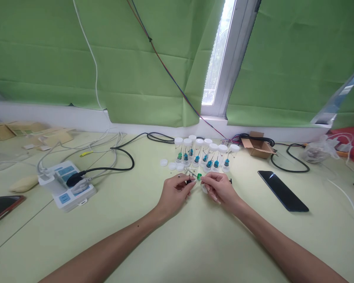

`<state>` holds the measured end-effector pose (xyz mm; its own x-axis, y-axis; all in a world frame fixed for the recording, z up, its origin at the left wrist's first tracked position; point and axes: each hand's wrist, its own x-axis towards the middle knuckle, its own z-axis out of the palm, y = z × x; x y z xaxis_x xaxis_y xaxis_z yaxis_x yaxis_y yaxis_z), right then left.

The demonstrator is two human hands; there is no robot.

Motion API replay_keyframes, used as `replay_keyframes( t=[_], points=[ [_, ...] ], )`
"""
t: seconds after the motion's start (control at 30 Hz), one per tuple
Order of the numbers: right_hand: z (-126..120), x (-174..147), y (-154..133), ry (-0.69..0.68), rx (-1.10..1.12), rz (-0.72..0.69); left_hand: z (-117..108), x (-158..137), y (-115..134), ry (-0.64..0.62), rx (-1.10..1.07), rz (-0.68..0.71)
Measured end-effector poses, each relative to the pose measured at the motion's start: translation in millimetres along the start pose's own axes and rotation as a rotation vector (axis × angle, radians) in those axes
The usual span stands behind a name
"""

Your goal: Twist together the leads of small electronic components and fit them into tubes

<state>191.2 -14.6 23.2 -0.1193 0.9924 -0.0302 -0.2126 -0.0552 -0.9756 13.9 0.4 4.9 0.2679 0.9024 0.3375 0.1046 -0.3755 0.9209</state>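
Both hands meet above the table in front of a cluster of small clear containers. My left hand point(174, 193) is closed in a pinch on a small black part point(190, 181), and thin wire-like pieces point(189, 171) stick up beside its fingertips. My right hand point(221, 188) is also closed, its fingertips at a small bright green piece point(199, 177). A thin pale rod runs between the two sets of fingertips. Past the right knuckles a small black end point(230, 181) pokes out; what it belongs to is hidden.
Several white-capped clear containers point(198, 151) with blue or green pieces stand just behind the hands, beside loose white caps point(164, 162). A power strip point(67, 184) with cables lies left. A phone point(283, 191) and an open cardboard box point(258, 146) lie right.
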Motion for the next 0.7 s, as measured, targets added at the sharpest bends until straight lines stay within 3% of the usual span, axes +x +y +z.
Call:
replay_keyframes(
  t=[0.4,0.7],
  points=[
    [2.0,-0.7,0.5,0.010,0.048,0.042,0.1,-0.8,6.6,-0.025,-0.033,-0.011],
    [1.4,0.8,4.0,0.010,0.025,-0.013,-0.9,1.7,9.7,0.004,-0.117,-0.120]
  ],
)
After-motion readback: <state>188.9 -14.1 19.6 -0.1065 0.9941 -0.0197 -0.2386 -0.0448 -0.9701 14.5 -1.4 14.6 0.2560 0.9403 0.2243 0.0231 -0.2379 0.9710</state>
